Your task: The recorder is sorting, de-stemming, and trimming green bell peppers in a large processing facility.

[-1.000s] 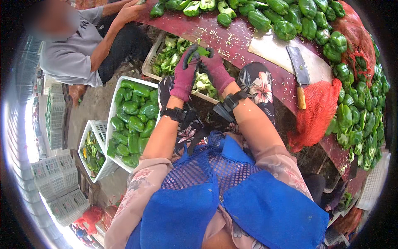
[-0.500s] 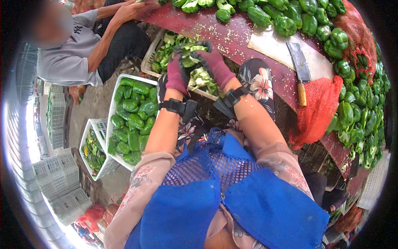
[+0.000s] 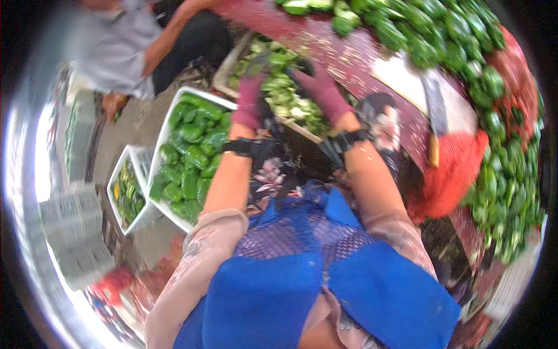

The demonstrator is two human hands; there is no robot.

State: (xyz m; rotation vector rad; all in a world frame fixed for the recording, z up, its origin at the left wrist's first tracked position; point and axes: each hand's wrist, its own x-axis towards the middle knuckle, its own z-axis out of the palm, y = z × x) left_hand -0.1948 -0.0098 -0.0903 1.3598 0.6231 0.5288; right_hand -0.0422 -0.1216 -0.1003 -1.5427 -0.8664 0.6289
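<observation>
Reaching over a shallow, pale plastic crate with both hands, close above a loose heap of light-green cut pepper pieces inside. Left hand, in a purple glove with dark fingers, over the crate's left part; cannot tell, through the blur, between gripping and empty. Matching right hand over the crate's right part, fingers apparently parted, with nothing visible in the grasp. Probably light and crisp to handle, perhaps slick along the cut faces and easily snapped under a hard squeeze; best scooped loosely from beneath, or pinched singly by the skin side. Counting outward from the crate: two gloved hands above; just left, one deeper white plastic crate of glossy whole green peppers, too overlapped to number; farther left, one smaller white plastic crate of mixed green and yellow produce; to the right, one dark-red worktop strewn with pale bits, bearing one flat white board, one wooden-handled cleaver, one bright-red mesh bag and heaped green peppers beyond counting; to the upper left, one co-worker's grey sleeve.
</observation>
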